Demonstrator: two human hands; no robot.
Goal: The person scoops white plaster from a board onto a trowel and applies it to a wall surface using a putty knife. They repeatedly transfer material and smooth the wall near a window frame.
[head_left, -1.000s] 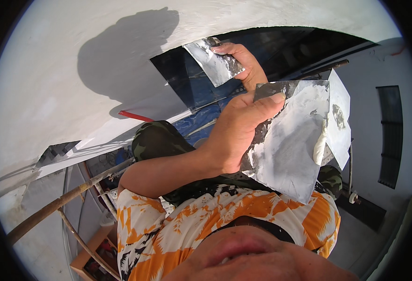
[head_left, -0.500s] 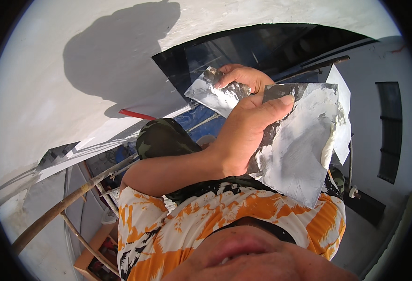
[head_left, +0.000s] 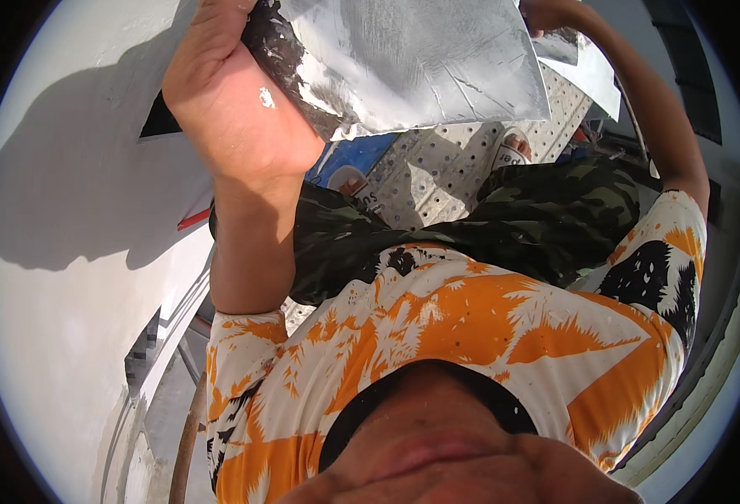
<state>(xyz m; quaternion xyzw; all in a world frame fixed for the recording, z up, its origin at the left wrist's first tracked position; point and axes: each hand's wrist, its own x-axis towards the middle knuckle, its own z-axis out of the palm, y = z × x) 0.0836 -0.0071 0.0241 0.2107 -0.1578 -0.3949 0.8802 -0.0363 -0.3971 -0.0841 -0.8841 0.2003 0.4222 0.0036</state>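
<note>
My left hand (head_left: 239, 126) is closed on a wide metal putty blade (head_left: 420, 63), its face smeared with white-grey plaster and its edge by the palm dark. A fleck of white plaster sticks to the palm, and the fingers are partly cut off by the top of the picture. Farther right, my right hand (head_left: 550, 13) is closed on a smaller plaster-coated putty blade (head_left: 560, 49), only partly in view. Below that smaller blade shows a flat white sheet-like piece (head_left: 592, 80); what it is I cannot make out.
A white plastered wall (head_left: 59, 202) rises on the left, with a dark shadow across it. My feet in sandals (head_left: 517, 143) are on a perforated metal platform (head_left: 437, 172). A red strip (head_left: 193, 220) juts by the wall, and a wooden pole (head_left: 188, 441) stands lower left.
My left hand has swung left and up toward the wall with the large blade. My right hand has moved right with the smaller blade, so the two are now well apart.
</note>
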